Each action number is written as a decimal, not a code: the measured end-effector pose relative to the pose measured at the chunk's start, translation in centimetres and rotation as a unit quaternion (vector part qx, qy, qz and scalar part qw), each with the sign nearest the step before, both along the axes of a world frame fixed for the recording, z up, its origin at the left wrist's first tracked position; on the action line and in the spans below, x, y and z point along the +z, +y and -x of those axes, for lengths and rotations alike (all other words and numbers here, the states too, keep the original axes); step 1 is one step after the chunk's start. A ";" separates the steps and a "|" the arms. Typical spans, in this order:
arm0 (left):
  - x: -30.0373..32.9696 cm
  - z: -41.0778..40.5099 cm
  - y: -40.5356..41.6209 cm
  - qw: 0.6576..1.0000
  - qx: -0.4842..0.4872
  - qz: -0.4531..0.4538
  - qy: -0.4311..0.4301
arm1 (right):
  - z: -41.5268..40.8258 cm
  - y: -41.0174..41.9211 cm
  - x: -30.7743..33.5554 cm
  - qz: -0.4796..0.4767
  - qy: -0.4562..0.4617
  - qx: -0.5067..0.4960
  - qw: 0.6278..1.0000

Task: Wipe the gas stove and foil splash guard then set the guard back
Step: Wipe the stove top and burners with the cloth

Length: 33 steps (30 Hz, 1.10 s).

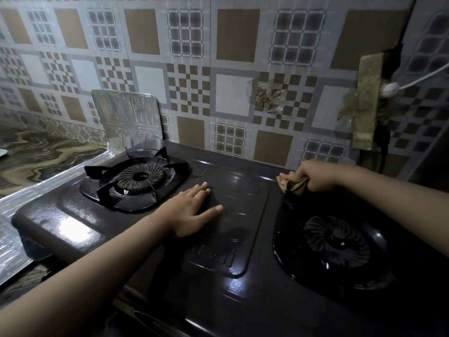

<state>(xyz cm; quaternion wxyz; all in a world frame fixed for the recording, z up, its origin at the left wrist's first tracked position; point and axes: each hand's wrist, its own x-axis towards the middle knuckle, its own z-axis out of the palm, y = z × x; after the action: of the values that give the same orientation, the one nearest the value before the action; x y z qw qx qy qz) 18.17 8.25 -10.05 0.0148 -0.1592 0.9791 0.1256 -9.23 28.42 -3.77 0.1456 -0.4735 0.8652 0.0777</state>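
Observation:
A black two-burner gas stove (233,283) fills the middle of the head view. Its left burner (139,177) carries a pot grate; the right burner (336,240) has none. My left hand (194,206) lies flat, fingers apart, on the stove's raised centre panel. At the stove's back edge, behind the right burner, my right hand (313,175) is closed on a crumpled brown cloth (292,184) that touches the stove top. The foil splash guard (128,115) leans upright against the tiled wall behind the left burner, and more foil (36,188) lies along the stove's left side.
The patterned tile wall (230,93) rises just behind the stove. A marbled countertop (41,154) stretches to the left. On the right wall a taped block (366,103) holds a white cable and a dark cord hangs below it.

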 end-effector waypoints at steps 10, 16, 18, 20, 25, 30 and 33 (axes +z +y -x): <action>0.0 8.5 6.9 0.999 0.009 0.038 0.001 | 0.2 0.8 -1.1 0.046 0.008 0.036 0.998; -0.4 8.9 6.8 0.999 0.000 0.045 0.002 | 0.8 1.1 -0.9 0.084 -0.032 0.011 0.996; -0.4 8.9 6.8 0.999 0.000 0.046 0.006 | 0.6 1.3 -0.9 0.092 -0.043 0.008 0.995; -0.6 9.0 6.9 0.999 0.002 0.042 0.009 | 0.3 1.4 -0.8 0.089 -0.042 0.008 0.995; -0.7 8.9 6.8 0.999 0.004 0.037 0.015 | 0.4 1.0 -0.8 0.084 -0.027 0.004 0.996; -0.9 8.9 6.6 0.999 0.000 0.035 0.020 | 0.2 1.8 -0.1 0.070 -0.015 -0.017 0.997; -1.0 8.9 6.4 0.999 0.000 0.035 0.020 | 0.3 3.6 0.7 0.067 -0.022 -0.052 0.996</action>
<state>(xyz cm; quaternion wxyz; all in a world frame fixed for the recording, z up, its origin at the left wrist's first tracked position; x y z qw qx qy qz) 9.28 14.63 -11.04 -0.0106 -0.1570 0.9830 0.0949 -9.56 32.06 -3.12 0.1364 -0.4384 0.8884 0.0017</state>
